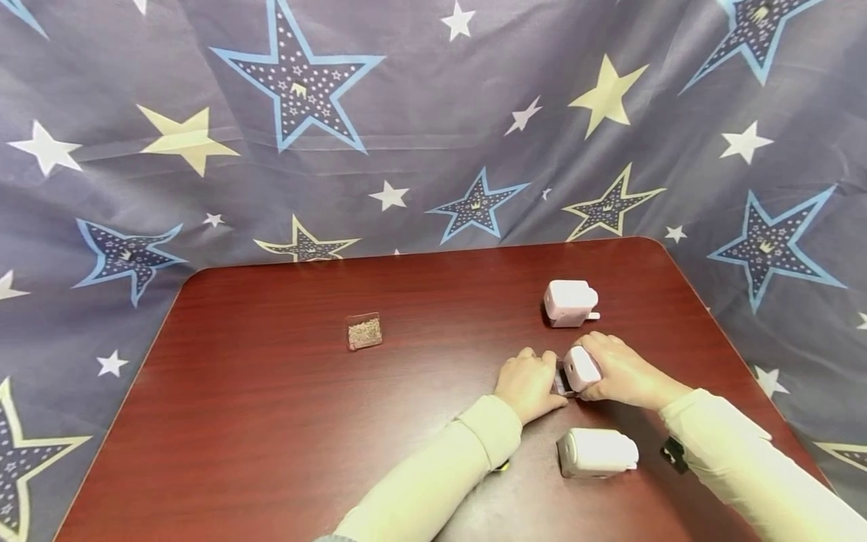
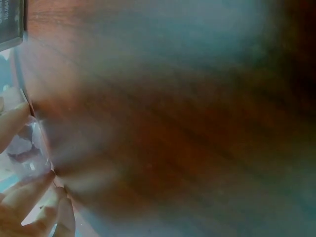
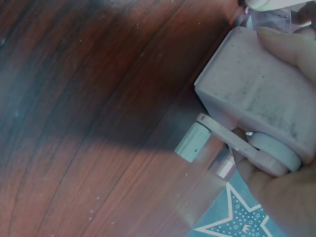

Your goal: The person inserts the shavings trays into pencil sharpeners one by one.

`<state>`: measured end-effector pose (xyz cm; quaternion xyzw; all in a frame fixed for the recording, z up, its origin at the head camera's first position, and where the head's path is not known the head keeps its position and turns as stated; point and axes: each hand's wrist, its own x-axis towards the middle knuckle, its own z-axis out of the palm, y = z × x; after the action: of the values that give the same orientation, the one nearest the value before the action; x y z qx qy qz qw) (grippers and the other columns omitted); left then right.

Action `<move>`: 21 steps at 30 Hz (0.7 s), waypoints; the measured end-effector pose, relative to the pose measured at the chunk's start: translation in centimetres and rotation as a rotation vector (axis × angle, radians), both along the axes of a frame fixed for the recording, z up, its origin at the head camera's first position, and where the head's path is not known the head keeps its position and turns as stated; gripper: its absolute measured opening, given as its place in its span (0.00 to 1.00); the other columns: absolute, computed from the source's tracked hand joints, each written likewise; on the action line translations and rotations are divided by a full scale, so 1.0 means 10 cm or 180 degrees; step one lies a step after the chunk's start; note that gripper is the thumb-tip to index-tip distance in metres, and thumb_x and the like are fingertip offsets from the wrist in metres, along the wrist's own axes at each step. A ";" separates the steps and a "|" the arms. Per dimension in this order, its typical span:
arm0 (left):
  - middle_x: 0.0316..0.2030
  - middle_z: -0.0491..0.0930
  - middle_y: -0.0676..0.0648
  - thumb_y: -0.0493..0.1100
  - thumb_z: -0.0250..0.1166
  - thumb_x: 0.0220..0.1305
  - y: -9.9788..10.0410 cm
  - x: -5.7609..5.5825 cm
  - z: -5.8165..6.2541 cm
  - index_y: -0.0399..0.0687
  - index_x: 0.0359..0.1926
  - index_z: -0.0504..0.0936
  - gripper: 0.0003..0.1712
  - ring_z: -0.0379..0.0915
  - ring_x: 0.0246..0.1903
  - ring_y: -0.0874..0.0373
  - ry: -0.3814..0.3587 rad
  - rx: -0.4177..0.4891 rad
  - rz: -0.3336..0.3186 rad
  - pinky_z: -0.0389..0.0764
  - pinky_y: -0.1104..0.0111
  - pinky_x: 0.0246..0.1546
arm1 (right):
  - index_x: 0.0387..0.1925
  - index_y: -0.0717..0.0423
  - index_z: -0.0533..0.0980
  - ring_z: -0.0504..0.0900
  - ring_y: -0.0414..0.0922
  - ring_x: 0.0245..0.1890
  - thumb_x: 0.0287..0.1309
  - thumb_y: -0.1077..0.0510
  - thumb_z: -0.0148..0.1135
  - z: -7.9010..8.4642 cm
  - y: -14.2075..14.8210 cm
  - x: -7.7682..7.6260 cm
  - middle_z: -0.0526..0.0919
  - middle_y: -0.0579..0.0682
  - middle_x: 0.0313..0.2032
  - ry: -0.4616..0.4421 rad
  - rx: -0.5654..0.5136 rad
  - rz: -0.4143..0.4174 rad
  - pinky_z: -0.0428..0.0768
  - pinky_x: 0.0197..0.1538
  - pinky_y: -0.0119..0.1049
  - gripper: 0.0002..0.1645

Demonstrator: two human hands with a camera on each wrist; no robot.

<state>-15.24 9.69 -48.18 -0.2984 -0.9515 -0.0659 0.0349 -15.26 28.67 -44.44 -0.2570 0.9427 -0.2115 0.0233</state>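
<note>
My right hand (image 1: 626, 374) grips a pale pink crank pencil sharpener (image 1: 582, 369) on the right side of the table. Its smudged body (image 3: 261, 84) and crank handle (image 3: 229, 138) fill much of the right wrist view, with the thumb lying along one face. My left hand (image 1: 528, 385) meets it from the left and holds a clear plastic drawer (image 1: 561, 382) right at the sharpener's front. In the left wrist view, fingertips pinch the edges of this clear drawer (image 2: 29, 148). Part of the drawer is hidden behind the fingers.
Another pink sharpener (image 1: 569, 303) stands behind my right hand, and a white one (image 1: 597, 453) in front of it. Farther left lies a clear tray (image 1: 364, 332) of pencil shavings. A star-patterned cloth (image 1: 406, 135) hangs behind the dark red table (image 1: 271, 421).
</note>
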 end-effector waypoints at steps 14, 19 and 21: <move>0.32 0.84 0.55 0.68 0.73 0.48 0.03 -0.03 -0.02 0.51 0.43 0.76 0.33 0.75 0.39 0.60 -0.0054 0.0061 0.0009 0.76 0.69 0.35 | 0.42 0.56 0.74 0.73 0.45 0.37 0.25 0.56 0.79 0.01 -0.05 -0.03 0.76 0.47 0.35 0.0060 0.0051 0.0082 0.72 0.43 0.45 0.34; 0.33 0.84 0.55 0.68 0.73 0.49 0.12 -0.03 -0.01 0.52 0.43 0.76 0.32 0.76 0.39 0.60 -0.0046 0.0012 -0.0003 0.76 0.69 0.35 | 0.42 0.56 0.73 0.74 0.46 0.38 0.26 0.57 0.78 0.02 -0.03 -0.02 0.77 0.47 0.36 0.0024 0.0021 0.0031 0.72 0.45 0.45 0.35; 0.34 0.84 0.55 0.68 0.72 0.49 0.15 -0.02 0.00 0.52 0.43 0.75 0.32 0.76 0.40 0.61 -0.0040 0.0003 -0.0013 0.76 0.69 0.35 | 0.42 0.56 0.73 0.74 0.45 0.38 0.26 0.58 0.77 0.02 -0.02 -0.01 0.77 0.48 0.37 0.0019 0.0003 0.0010 0.72 0.44 0.45 0.34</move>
<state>-15.42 11.21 -48.21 -0.2999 -0.9511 -0.0683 0.0289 -15.33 28.43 -44.24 -0.2591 0.9425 -0.2102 0.0210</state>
